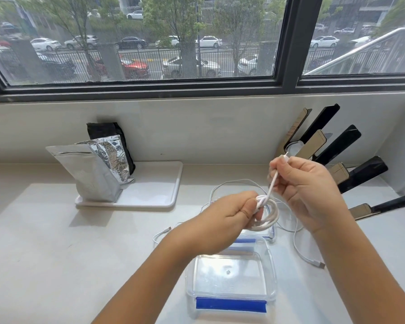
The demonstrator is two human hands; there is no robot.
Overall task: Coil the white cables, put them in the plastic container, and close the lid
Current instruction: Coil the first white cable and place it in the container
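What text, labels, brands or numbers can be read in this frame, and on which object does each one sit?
No text is legible.
Tan card leaning at the wall: faint printed marks, too blurred to read.
Silver foil pouch: no print visible on the side shown.
Plastic container, with blue clips: no label visible.
Parked cars outside the window: plates too small to read.

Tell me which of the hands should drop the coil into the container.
Left, probably. The left hand pinches the coil almost over the open container; the right hand holds only the cable's loose end.
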